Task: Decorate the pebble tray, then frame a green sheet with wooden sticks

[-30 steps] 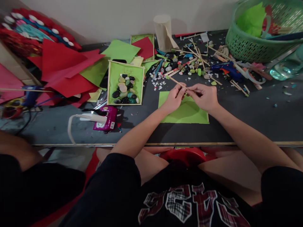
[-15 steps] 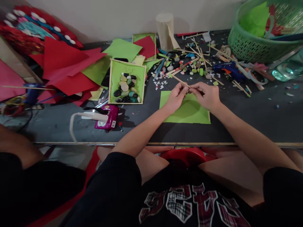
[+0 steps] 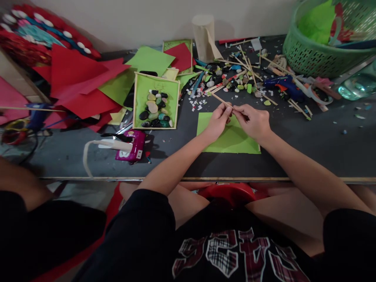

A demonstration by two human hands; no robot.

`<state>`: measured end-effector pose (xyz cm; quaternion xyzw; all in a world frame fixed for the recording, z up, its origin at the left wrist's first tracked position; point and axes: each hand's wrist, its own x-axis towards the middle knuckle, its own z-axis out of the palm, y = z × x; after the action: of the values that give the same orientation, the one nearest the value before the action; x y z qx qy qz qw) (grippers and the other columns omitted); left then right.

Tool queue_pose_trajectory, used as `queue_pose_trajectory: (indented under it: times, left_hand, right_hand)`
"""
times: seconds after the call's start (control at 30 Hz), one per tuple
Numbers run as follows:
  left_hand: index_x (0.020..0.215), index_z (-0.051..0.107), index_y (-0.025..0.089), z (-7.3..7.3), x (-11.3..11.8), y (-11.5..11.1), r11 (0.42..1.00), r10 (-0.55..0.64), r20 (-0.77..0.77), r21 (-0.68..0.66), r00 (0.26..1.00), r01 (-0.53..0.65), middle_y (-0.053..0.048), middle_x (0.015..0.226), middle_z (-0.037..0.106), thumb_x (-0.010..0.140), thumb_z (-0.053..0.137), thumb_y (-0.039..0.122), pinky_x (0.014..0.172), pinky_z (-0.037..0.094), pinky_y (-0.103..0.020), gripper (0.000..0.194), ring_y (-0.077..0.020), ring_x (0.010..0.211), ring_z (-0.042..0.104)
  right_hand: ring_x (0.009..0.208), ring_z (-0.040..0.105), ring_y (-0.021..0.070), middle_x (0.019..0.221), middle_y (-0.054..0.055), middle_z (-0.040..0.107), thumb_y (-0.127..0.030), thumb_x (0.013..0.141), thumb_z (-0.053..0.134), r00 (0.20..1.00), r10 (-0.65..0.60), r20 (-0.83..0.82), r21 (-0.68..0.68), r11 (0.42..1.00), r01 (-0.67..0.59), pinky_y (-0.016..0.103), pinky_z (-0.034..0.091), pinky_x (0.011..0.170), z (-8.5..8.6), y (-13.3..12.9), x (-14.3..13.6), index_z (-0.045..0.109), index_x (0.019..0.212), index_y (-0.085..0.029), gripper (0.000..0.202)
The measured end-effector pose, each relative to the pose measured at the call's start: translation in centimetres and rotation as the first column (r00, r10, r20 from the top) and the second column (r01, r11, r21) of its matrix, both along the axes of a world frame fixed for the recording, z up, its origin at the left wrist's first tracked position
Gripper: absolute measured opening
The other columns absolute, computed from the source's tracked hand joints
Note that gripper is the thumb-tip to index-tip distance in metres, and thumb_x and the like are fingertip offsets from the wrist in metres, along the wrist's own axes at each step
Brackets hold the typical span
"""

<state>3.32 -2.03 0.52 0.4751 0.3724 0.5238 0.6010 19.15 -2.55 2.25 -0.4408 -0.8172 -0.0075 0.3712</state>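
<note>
A thin wooden stick (image 3: 217, 98) is pinched between the fingers of my left hand (image 3: 219, 120), its far end pointing up and left. My right hand (image 3: 252, 120) meets the left at the stick's near end, fingers closed together; its fingertips hide that end. Below both hands lies a sheet of light green paper (image 3: 229, 143), with a narrow wooden strip along its right edge. To the left, a wood-edged green panel (image 3: 141, 88) carries a cluster of smooth pebbles (image 3: 153, 106).
Sticks, pebbles and paper scraps (image 3: 199, 102) litter the back. A blue glue gun (image 3: 286, 87), green basket (image 3: 308, 51) and paper roll (image 3: 203, 37) stand there. Left are red paper sheets (image 3: 79, 78) and a purple power socket (image 3: 133, 147) with a cable; another person's arm (image 3: 23, 180) is beyond.
Both hands stay together on the stick, with only a slight shift of the fingers. The whole view has moved a little; nothing has been let go.
</note>
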Motion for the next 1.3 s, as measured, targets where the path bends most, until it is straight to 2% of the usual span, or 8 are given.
queue_pose_trajectory:
  times: [0.43,0.63,0.83,0.9,1.0,1.07,1.17,1.3]
  left_hand:
    - [0.085,0.052,0.021,-0.2,0.5,-0.1,0.994,0.087,0.041,0.063,0.995,-0.089,0.005,0.069,0.038,0.104,0.059,0.036,0.059,0.039,-0.019,0.025,-0.007,0.059,0.042]
    - [0.079,0.047,0.021,1.0,-0.1,-0.8,0.984,0.138,0.005,0.114,0.99,-0.137,0.004,0.07,0.039,0.105,0.053,0.044,0.052,0.035,-0.019,0.036,-0.0072,0.056,0.036]
    - [0.069,0.044,0.022,0.6,-2.0,0.8,0.952,0.277,-0.13,0.173,0.952,-0.253,0.005,0.058,0.038,0.096,0.051,0.069,0.046,0.035,-0.021,0.055,-0.0088,0.05,0.039]
    - [0.067,0.051,0.022,0.2,-2.9,1.7,0.931,0.347,-0.244,0.207,0.906,-0.301,0.003,0.057,0.049,0.095,0.054,0.069,0.053,0.044,-0.022,0.055,-0.0107,0.055,0.051]
    - [0.087,0.07,0.023,-0.1,-4.2,2.5,0.892,0.439,-0.396,0.303,0.806,-0.337,-0.005,0.091,0.076,0.088,0.071,0.062,0.07,0.054,-0.026,0.04,-0.0187,0.086,0.069]
    - [0.106,0.072,0.025,-0.1,-4.7,2.7,0.874,0.47,-0.438,0.353,0.767,-0.334,-0.008,0.115,0.076,0.085,0.077,0.057,0.076,0.054,-0.028,0.039,-0.0228,0.103,0.069]
    - [0.112,0.071,0.024,0.0,-4.6,2.6,0.882,0.442,-0.419,0.365,0.793,-0.299,-0.008,0.113,0.075,0.09,0.073,0.054,0.077,0.053,-0.027,0.038,-0.0211,0.102,0.069]
    - [0.095,0.068,0.022,0.1,-4.1,2.7,0.899,0.405,-0.327,0.316,0.854,-0.305,-0.003,0.091,0.07,0.091,0.072,0.051,0.07,0.048,-0.024,0.03,-0.0148,0.083,0.065]
  right_hand:
    - [0.062,0.068,0.0162,0.07,0.008,0.075,-0.041,0.109,0.034,0.961,-0.116,0.252,0.028,0.993,0.113,0.029,0.036,0.055,1.3,-0.6,-0.5,0.076,0.105,-0.018,0.048]
    - [0.073,0.071,0.0203,0.08,0.01,0.076,-0.037,0.103,0.046,0.956,-0.245,0.159,-0.1,0.96,0.263,0.03,0.048,0.066,0.9,1.6,2.1,0.074,0.106,-0.017,0.034]
    - [0.068,0.071,0.0172,0.08,0.006,0.076,-0.033,0.098,0.053,0.992,-0.027,-0.12,-0.233,0.972,-0.001,0.03,0.057,0.069,0.0,2.9,2.9,0.071,0.102,-0.018,0.024]
    - [0.065,0.07,0.0167,0.078,0.006,0.076,-0.033,0.097,0.055,0.991,-0.009,-0.137,-0.229,0.973,-0.023,0.029,0.057,0.067,-0.1,2.8,2.6,0.072,0.102,-0.018,0.023]
    - [0.068,0.072,0.0186,0.082,0.009,0.078,-0.033,0.094,0.058,0.994,-0.029,-0.107,-0.219,0.976,0.005,0.031,0.056,0.067,0.0,2.5,2.3,0.074,0.101,-0.017,0.023]
    - [0.069,0.072,0.0189,0.084,0.009,0.078,-0.034,0.092,0.06,0.996,-0.053,-0.069,-0.206,0.978,0.038,0.03,0.055,0.066,0.1,2.3,2.2,0.075,0.1,-0.018,0.023]
    - [0.067,0.069,0.0179,0.081,0.008,0.078,-0.033,0.09,0.061,0.997,-0.065,-0.035,-0.178,0.982,0.057,0.029,0.051,0.064,0.3,2.0,2.2,0.076,0.097,-0.019,0.021]
    - [0.057,0.062,0.0144,0.07,0.004,0.073,-0.033,0.09,0.061,0.999,-0.045,-0.029,-0.18,0.983,0.039,0.026,0.046,0.06,0.5,1.7,1.9,0.075,0.094,-0.02,0.019]
